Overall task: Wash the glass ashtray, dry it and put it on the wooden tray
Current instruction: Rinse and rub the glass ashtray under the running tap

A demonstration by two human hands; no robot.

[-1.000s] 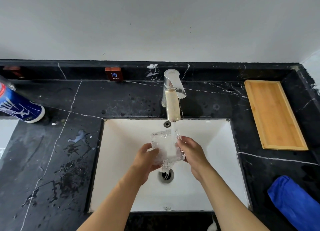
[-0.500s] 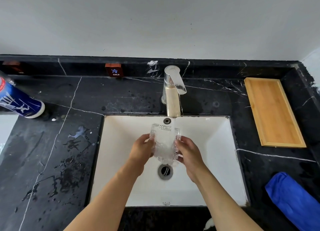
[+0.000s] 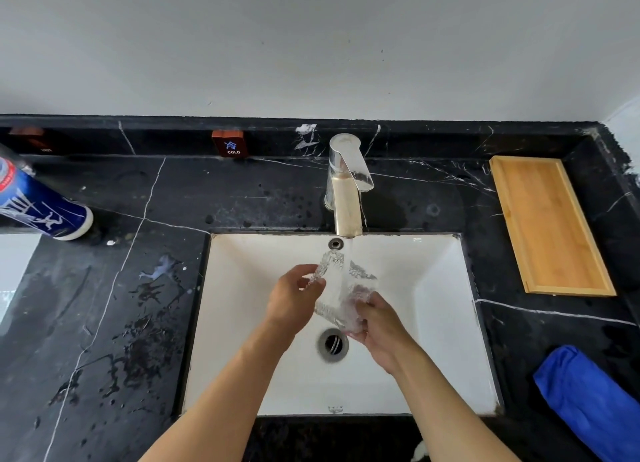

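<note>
I've got the glass ashtray [image 3: 341, 290] tilted under the running faucet [image 3: 344, 187], mid-frame over the white sink [image 3: 446, 326] — left hand [image 3: 292, 300] grasping its left edge, right hand [image 3: 375, 326] gripping the lower right corner. Wooden tray [image 3: 549, 224] sits on the counter [image 3: 104, 316] at upper right — blue cloth [image 3: 588, 402] lower right.
</note>
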